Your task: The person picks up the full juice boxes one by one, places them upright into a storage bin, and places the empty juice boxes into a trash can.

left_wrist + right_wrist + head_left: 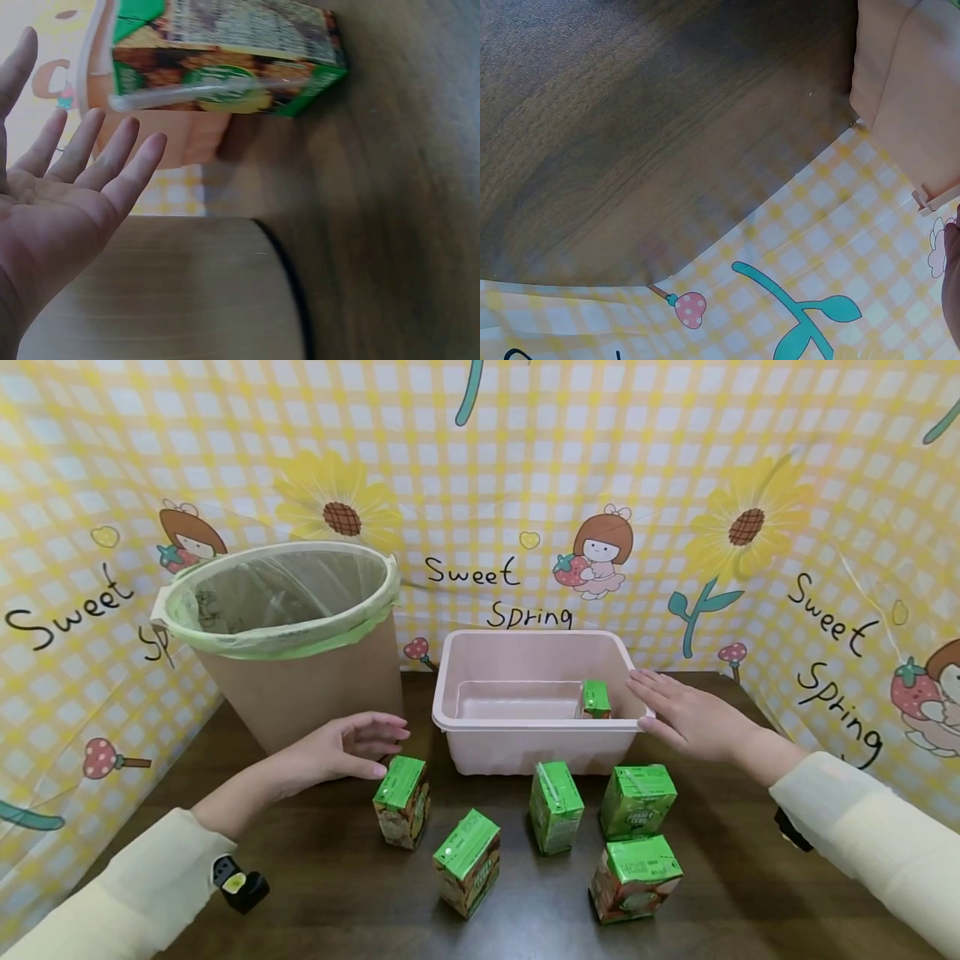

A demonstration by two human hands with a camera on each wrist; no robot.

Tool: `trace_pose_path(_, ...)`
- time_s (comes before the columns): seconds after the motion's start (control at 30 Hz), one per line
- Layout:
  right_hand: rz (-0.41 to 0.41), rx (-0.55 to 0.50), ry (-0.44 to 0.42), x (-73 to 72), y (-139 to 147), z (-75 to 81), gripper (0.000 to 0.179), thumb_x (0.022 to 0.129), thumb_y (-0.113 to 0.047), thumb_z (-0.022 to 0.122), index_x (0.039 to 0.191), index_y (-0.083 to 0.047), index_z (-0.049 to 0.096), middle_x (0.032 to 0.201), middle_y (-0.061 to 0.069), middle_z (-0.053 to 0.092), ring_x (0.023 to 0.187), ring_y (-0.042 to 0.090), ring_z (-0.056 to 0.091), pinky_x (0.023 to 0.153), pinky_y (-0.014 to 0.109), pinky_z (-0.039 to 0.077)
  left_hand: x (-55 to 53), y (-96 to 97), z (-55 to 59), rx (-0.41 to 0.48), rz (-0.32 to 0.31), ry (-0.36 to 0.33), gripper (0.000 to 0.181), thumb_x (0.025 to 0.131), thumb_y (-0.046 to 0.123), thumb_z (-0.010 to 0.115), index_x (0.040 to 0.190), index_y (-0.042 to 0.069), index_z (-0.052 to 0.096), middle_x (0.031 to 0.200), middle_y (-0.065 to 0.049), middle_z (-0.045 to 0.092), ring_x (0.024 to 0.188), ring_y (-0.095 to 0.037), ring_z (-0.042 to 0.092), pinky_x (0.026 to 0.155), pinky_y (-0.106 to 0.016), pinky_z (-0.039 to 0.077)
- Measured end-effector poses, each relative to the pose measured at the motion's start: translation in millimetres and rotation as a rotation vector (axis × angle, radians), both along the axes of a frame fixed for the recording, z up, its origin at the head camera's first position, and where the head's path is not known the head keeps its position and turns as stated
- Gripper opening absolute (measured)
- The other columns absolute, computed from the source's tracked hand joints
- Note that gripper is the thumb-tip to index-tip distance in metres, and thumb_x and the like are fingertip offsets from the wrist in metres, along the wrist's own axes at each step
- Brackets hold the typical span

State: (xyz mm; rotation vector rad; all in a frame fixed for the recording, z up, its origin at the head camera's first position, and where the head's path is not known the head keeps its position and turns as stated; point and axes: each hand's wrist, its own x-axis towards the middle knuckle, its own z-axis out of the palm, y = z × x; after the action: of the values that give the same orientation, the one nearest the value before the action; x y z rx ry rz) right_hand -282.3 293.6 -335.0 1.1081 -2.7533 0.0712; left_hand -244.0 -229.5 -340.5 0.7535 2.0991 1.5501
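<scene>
Nearest carton (401, 806): stood upright on the surface (300, 885), right by the thumb tip of the left hand (322, 750); couldn't tell if they touched.
Carton in tub (596, 700): sat near the right wall, just left of the right hand (678, 714).
Carton count: six green-topped, five on the surface in front of the tub (536, 749), one inside it.
Right-side pair (637, 877): two of the five, one close in front of the other.
Containers: one pink tub, one lined bin (315, 697), bin to the tub's left.
Left fingers (380, 720): extended, slightly spread, holding nothing; palm turned inward, forearm angled in from lower left.
Right fingers (651, 687): straight, close together, at the tub's right rim, gripping nothing; actual contact unclear.
Right arm pose: reached in from lower right, hand roughly level with the rim.
Sleeves (862, 827): two, cream.
</scene>
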Motion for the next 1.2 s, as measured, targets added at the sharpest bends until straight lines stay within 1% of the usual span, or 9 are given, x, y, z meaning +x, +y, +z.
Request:
trace_pose_path(0.1,-0.003,-0.002,-0.003,0.0,-0.5,0.7,0.061,0.104,-0.036,0.045,0.149,0.002,0.032,0.155,0.019,0.028,0.142,0.038,0.024,0.110,0.051,0.025,-2.1,-2.1,-9.6,-0.008,-0.036,-0.009,0.063,0.089,0.003,0.069,0.144,0.001,0.039,0.142,-0.020,0.046,0.131,-0.041,0.041,0.099,-0.042,0.044)
trace_pose_path(0.23,-0.004,0.000,-0.003,1.1,-0.8,1.3,0.061,0.104,-0.035,0.045,0.149,0.003,0.032,0.155,0.020,0.027,0.142,0.038,0.024,0.109,0.053,0.027,-3.7,-2.5,-21.9,0.004,-0.108,-0.013,0.064,0.090,0.005,0.068,0.146,0.002,0.036,0.146,-0.024,0.040,0.134,-0.041,0.037,0.106,-0.051,0.034)
trace_pose_path(0.3,-0.001,0.001,0.000,1.5,-0.9,1.2,0.060,0.104,-0.035,0.045,0.149,0.003,0.032,0.155,0.020,0.028,0.141,0.038,0.025,0.109,0.053,0.027,-4.3,-2.0,-27.6,0.030,-0.137,-0.023,0.065,0.090,0.005,0.068,0.147,0.002,0.036,0.147,-0.026,0.037,0.134,-0.040,0.037,0.106,-0.050,0.034)
trace_pose_path(0.47,0.000,-0.005,0.001,1.9,-1.2,1.2,0.060,0.104,-0.034,0.045,0.149,0.003,0.032,0.155,0.020,0.028,0.141,0.038,0.025,0.110,0.052,0.026,-5.2,0.0,-37.8,0.088,-0.184,-0.065,0.072,0.087,0.008,0.073,0.148,0.003,0.034,0.148,-0.026,0.035,0.132,-0.031,0.042,0.101,-0.038,0.041)
trace_pose_path(0.63,-0.004,-0.004,0.000,1.6,-1.2,1.1,0.060,0.104,-0.035,0.045,0.149,0.003,0.032,0.155,0.019,0.027,0.142,0.037,0.023,0.110,0.052,0.026,-4.0,1.8,-42.3,0.086,-0.192,-0.105,0.084,0.083,0.011,0.078,0.150,0.003,0.029,0.148,-0.026,0.034,0.129,-0.028,0.044,0.101,-0.037,0.041)
trace_pose_path(0.77,-0.003,-0.006,0.002,1.5,-1.0,1.3,0.060,0.104,-0.035,0.045,0.149,0.003,0.032,0.155,0.019,0.028,0.142,0.037,0.023,0.110,0.052,0.026,-2.6,4.3,-43.8,0.077,-0.189,-0.104,0.089,0.080,0.009,0.080,0.151,0.004,0.028,0.148,-0.023,0.035,0.127,-0.030,0.045,0.100,-0.038,0.041)
trace_pose_path(0.93,0.004,-0.011,0.009,1.4,-0.5,1.0,0.060,0.104,-0.034,0.045,0.149,0.003,0.032,0.155,0.020,0.029,0.142,0.037,0.025,0.110,0.051,0.026,-3.7,6.0,-47.0,0.081,-0.195,-0.075,0.089,0.078,0.006,0.081,0.150,0.004,0.029,0.149,-0.022,0.034,0.128,-0.031,0.043,0.100,-0.038,0.042)
trace_pose_path(1.0,0.002,-0.011,0.007,1.4,-0.4,0.7,0.060,0.104,-0.034,0.045,0.149,0.003,0.032,0.155,0.020,0.028,0.142,0.037,0.024,0.110,0.051,0.026,-4.3,6.6,-48.5,0.083,-0.195,-0.076,0.088,0.078,0.006,0.081,0.150,0.004,0.030,0.149,-0.021,0.035,0.129,-0.032,0.042,0.100,-0.038,0.042)
trace_pose_path(1.2,0.001,-0.009,0.010,1.1,-0.3,0.4,0.060,0.103,-0.034,0.046,0.149,0.003,0.032,0.155,0.019,0.028,0.142,0.037,0.024,0.110,0.052,0.026,-5.4,8.3,-52.0,0.098,-0.196,-0.092,0.085,0.078,0.007,0.081,0.148,0.006,0.032,0.149,-0.027,0.033,0.131,-0.035,0.041,0.100,-0.037,0.042)
